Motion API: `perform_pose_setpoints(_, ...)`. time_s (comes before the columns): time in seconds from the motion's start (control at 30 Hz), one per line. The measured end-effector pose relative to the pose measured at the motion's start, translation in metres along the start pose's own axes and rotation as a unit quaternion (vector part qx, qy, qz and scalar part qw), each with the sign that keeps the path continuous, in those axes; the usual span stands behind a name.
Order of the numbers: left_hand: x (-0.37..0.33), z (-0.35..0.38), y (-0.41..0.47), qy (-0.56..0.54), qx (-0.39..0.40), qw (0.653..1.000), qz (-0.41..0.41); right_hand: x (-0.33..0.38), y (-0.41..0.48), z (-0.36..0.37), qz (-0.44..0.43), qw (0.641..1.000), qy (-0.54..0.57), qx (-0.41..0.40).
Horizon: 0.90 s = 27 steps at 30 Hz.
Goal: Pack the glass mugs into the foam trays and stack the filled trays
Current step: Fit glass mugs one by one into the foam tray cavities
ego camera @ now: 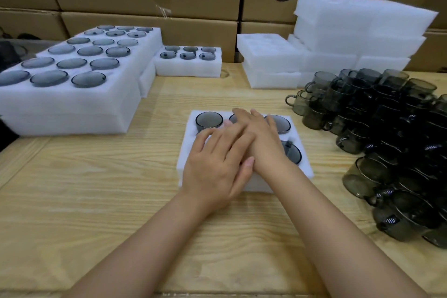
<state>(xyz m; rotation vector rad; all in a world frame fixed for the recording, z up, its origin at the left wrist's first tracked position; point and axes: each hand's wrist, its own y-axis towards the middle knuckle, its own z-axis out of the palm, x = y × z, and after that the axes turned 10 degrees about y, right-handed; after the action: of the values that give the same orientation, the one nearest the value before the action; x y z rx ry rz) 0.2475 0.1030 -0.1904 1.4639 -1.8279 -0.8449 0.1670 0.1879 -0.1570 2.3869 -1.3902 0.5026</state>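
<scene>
The left hand [215, 164] and right hand [261, 138] are laid flat, nothing grasped, on the glass mugs [209, 120] in the foam tray [258, 185].

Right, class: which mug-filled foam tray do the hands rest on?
The lone tray at front centre: left hand and right hand lie flat on it; the others sit untouched, further left.

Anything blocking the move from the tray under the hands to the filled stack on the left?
Nothing visible. The left hand and right hand lie flat on the tray; only bare table lies between it and the stack.
</scene>
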Motion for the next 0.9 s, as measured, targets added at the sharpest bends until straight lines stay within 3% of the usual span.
perform_pose_setpoints(0.13,0.001,0.003,-0.003,0.025,0.012,0.999,0.034,-0.024,-0.050,-0.031,-0.062,0.974,-0.052,-0.214)
perform_pose_setpoints(0.2,0.000,0.005,-0.004,0.043,0.025,0.998,0.032,-0.050,-0.084,-0.049,-0.077,0.928,-0.105,-0.350)
perform_pose_setpoints(0.27,0.000,0.006,-0.005,0.039,0.025,0.999,0.020,-0.075,-0.119,-0.060,-0.021,0.889,-0.135,-0.438)
perform_pose_setpoints(0.33,-0.001,0.007,-0.005,0.034,0.019,0.999,0.013,-0.096,-0.148,-0.060,0.055,0.884,-0.137,-0.444)
perform_pose_setpoints(0.4,-0.001,0.007,-0.005,0.027,0.000,1.000,0.012,-0.113,-0.169,-0.052,0.117,0.898,-0.153,-0.396)
perform_pose_setpoints(0.53,0.002,-0.004,0.000,-0.022,-0.073,0.997,-0.012,-0.130,-0.190,-0.033,0.173,0.917,-0.166,-0.319)
perform_pose_setpoints(0.63,0.023,-0.014,0.011,-0.106,-0.135,0.977,-0.127,-0.128,-0.188,-0.030,0.189,0.919,-0.176,-0.298)
perform_pose_setpoints(0.7,0.043,-0.016,0.016,-0.251,-0.153,0.912,-0.287,-0.122,-0.186,-0.031,0.186,0.925,-0.162,-0.290)
perform_pose_setpoints(0.77,0.056,-0.010,0.015,-0.385,-0.123,0.812,-0.422,-0.116,-0.184,-0.031,0.160,0.935,-0.150,-0.280)
perform_pose_setpoints(0.9,0.063,0.012,0.000,-0.519,0.033,0.661,-0.541,-0.095,-0.180,-0.023,0.150,0.944,-0.107,-0.275)
